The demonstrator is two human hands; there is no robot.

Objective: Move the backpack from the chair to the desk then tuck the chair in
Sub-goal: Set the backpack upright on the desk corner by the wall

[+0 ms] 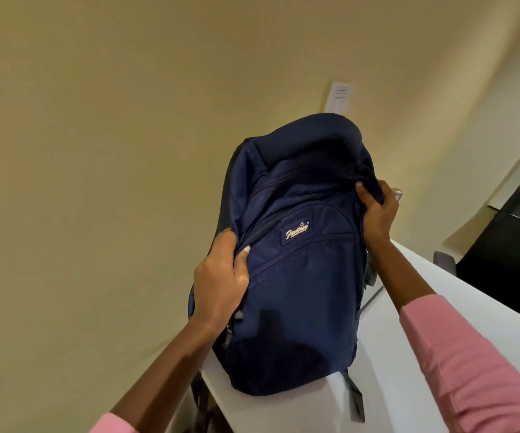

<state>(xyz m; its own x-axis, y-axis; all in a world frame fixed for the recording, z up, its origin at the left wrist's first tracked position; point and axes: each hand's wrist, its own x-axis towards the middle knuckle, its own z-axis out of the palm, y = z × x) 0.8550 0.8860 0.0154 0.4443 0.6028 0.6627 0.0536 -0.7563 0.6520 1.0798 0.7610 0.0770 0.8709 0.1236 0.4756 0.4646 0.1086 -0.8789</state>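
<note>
A navy blue backpack (302,276) with a small gold logo patch stands upright on the left end of a white desk (408,354), close to the wall. My left hand (221,282) grips the fabric on its left side by the front zip. My right hand (377,210) holds the fabric at its upper right, near the top. The top of the bag sags inward. Grey straps hang over the desk's front edge. The chair is not in view.
A beige wall (96,182) fills the left and back, with a white paper notice (340,98) stuck on it behind the bag. A black object (508,245) stands at the far right beyond the desk.
</note>
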